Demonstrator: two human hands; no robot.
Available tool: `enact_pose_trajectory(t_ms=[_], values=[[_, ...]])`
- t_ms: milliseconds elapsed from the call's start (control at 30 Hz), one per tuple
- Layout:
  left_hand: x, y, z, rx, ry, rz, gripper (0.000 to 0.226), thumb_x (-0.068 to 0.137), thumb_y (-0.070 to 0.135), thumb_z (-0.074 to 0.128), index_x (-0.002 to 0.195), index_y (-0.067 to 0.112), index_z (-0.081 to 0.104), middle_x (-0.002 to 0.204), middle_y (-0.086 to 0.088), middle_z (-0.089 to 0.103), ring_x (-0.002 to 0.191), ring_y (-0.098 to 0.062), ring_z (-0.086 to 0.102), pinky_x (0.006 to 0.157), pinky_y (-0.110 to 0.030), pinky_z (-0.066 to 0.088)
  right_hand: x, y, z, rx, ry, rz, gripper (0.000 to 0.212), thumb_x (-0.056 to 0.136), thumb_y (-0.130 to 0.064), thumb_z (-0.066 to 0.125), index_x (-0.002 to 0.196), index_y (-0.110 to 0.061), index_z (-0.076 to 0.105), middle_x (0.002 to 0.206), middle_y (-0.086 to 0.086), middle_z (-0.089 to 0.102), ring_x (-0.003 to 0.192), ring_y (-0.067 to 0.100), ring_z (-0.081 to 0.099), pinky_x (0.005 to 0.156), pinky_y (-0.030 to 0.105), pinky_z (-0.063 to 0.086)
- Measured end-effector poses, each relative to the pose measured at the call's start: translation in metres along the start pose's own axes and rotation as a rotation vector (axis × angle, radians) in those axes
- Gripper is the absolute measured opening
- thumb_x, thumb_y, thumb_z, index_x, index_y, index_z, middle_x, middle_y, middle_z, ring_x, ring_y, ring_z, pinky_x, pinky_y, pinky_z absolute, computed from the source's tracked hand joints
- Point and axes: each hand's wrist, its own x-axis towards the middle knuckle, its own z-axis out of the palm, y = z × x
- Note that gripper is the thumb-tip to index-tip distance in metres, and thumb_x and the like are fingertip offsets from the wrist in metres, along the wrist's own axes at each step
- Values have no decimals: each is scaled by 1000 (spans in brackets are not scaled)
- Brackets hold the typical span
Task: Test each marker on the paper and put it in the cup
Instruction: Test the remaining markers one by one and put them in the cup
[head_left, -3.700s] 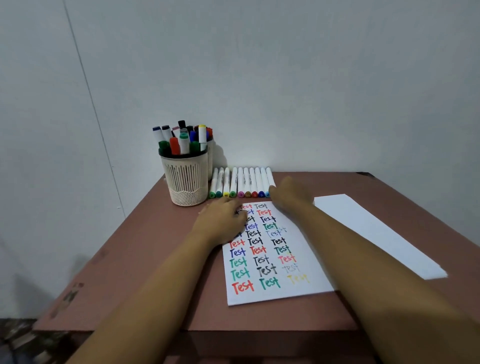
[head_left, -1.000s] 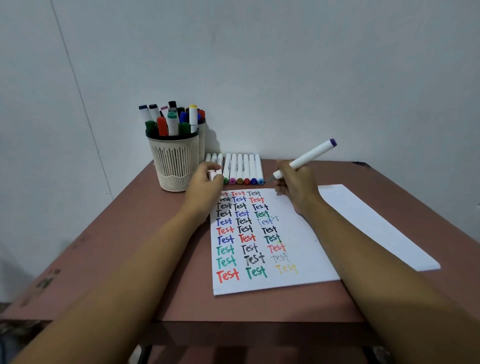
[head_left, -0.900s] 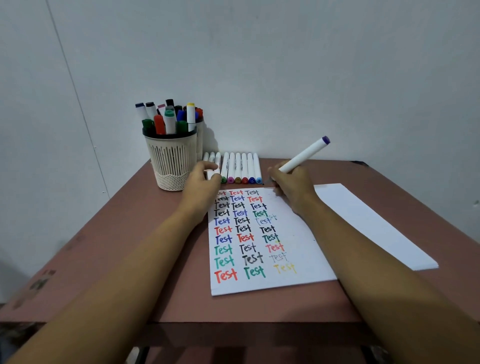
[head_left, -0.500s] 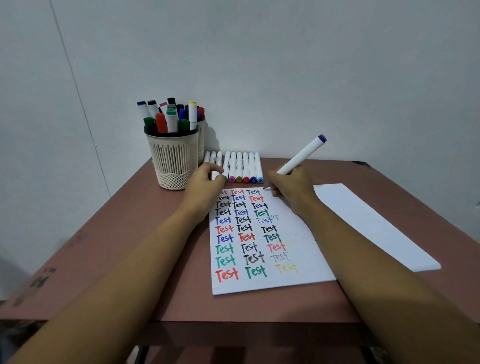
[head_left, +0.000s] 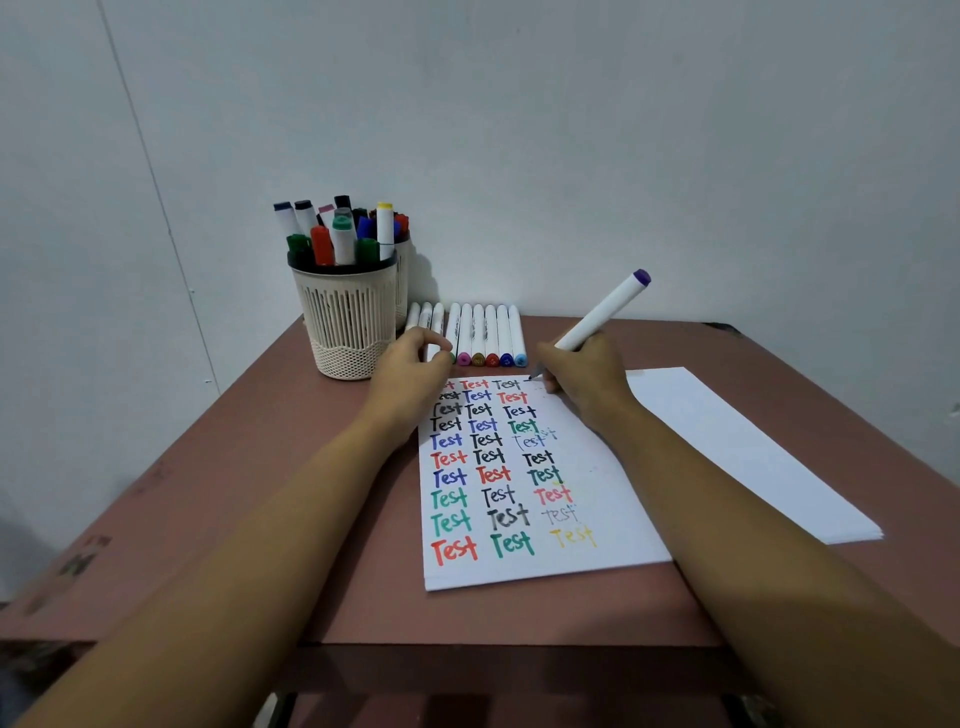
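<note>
Since half a second ago the marker's dark tip has come down onto the sheet, and a short dark stroke now shows beside it, just right of the top row's black "Test". The right hand (head_left: 582, 382) grips this white-barrelled marker with a purple end cap (head_left: 602, 312) in a writing hold. Its fingers curl round the lower barrel, and the purple end slants up and to the right. The tip touches the white paper sheet covered in coloured "Test" words (head_left: 597, 467) near its far edge. The left hand (head_left: 410, 379) rests on the sheet's far left corner and covers part of the first words there. Its fingers are curled right at the near ends of a row of white markers with coloured ends (head_left: 485, 332), which lie side by side on the brown table (head_left: 260, 467). Whether those fingers pinch something small I cannot tell. Left of the row the cream slotted plastic cup (head_left: 345, 322) stands upright, full of capped markers on end, with a second similar cup (head_left: 402, 280) partly hidden behind it. A plain white stack of paper (head_left: 727, 441) lies to the right of the written sheet, partly hidden by the right forearm.
</note>
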Motion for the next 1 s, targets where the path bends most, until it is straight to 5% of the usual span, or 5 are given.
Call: enact_pose_trajectory(t_ms=[1000], values=[[-2, 2, -1, 27, -6, 14, 11, 88, 15, 50, 94, 20, 58, 78, 7, 51, 80, -16, 50, 61, -27, 38, -6, -6, 0, -79, 21, 3, 17, 79, -8, 64, 73, -10, 49, 66, 5, 53, 55, 13, 53, 50, 23, 45]])
